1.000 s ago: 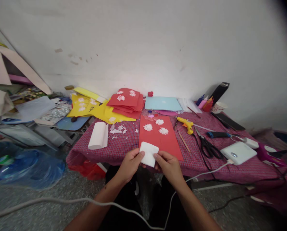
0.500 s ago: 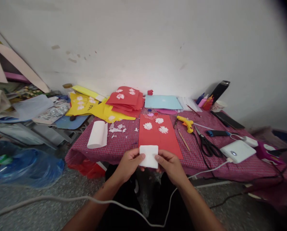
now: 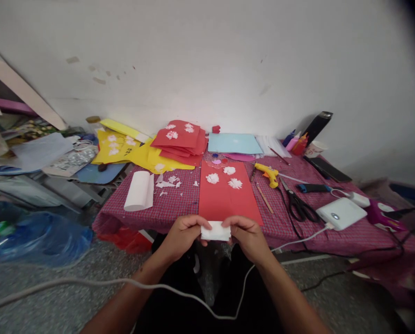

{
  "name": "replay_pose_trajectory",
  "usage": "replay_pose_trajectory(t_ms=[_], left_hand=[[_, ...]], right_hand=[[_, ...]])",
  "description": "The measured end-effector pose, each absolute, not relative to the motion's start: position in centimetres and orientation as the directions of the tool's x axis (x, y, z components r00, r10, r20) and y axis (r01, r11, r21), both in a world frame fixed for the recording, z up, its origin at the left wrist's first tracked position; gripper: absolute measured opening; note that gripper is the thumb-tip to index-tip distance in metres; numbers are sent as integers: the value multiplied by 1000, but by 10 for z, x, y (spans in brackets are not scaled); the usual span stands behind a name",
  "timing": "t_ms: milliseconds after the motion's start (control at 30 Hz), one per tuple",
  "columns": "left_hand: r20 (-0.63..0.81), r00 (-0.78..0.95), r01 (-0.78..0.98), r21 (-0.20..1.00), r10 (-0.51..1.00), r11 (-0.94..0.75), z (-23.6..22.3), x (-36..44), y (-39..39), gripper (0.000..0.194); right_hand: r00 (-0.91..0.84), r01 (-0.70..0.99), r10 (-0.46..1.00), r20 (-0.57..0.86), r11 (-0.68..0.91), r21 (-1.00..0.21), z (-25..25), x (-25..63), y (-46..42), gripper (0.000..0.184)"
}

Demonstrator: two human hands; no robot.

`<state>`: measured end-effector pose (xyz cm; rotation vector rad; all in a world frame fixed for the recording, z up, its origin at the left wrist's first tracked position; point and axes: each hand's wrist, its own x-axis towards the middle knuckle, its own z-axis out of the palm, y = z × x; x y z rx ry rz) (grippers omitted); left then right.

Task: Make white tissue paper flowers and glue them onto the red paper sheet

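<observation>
While a white cable [image 3: 141, 285] loops across the nearest part of the view, the left hand [image 3: 183, 235] and the right hand [image 3: 251, 236] meet at the near edge of the table [image 3: 174, 208]. Between them is a small folded white paper [image 3: 215, 232]; each hand is closed on one end of it, thumb on the near face, and it is held up just in front of the near edge of a red sheet [image 3: 228, 204].

On the right side of the table, a white power bank [image 3: 341, 213] lies near the edge, with black-handled scissors [image 3: 299, 206] to its left and a flat wooden stick [image 3: 264, 199] between the scissors and the red sheet. On the left, a roll of white paper [image 3: 137, 191] lies beside torn white scraps [image 3: 167, 182].

Farther in, three white paper flowers [image 3: 235, 183] sit on the far half of the red sheet, and a yellow glue gun [image 3: 270, 175] lies to its right. At the far side, from left to right, are yellow sheets [image 3: 146, 155], a stack of red sheets [image 3: 179, 141] bearing more flowers, a light blue sheet [image 3: 235, 144], small paint bottles [image 3: 292, 142] and a leaning black flask [image 3: 316, 130], close to the wall [image 3: 207, 60].
</observation>
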<state>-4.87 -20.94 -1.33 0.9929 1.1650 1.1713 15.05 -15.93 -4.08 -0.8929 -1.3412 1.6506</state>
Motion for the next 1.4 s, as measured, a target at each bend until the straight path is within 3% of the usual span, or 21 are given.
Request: replay_pose_trajectory(t_ms=[400, 600, 667, 767, 867, 1033, 1200, 1400], left_hand=[[-36, 158, -182, 981, 987, 65, -18, -56, -215, 22], [-80, 204, -146, 983, 976, 111, -16, -59, -214, 21], [-109, 210, -200, 968, 972, 152, -17, -57, -215, 18], [-143, 154, -416, 888, 978, 195, -20, -47, -219, 16], [-153, 71, -634, 756, 986, 163, -24, -31, -226, 38], [-210, 152, -793, 558, 966, 246, -30, -5, -234, 25], [-308, 69, -790, 563, 949, 241, -25, 9, -228, 14], [-313, -32, -748, 637, 949, 185, -18, 7, -218, 20]], right_hand=[[-577, -111, 797, 178, 140, -984, -26, 162, -162, 14], [-616, -95, 723, 314, 327, -940, -19, 165, -161, 18], [-605, -96, 716, 347, 367, -925, -18, 165, -161, 20], [-553, -78, 732, 398, 430, -899, -18, 163, -163, 23], [-488, -35, 729, 480, 533, -845, -18, 158, -167, 27], [-462, 74, 652, 602, 704, -706, -15, 153, -175, 35], [-449, 151, 572, 686, 806, -572, -14, 152, -181, 37], [-485, 264, 604, 632, 790, -553, -5, 175, -181, 40]])
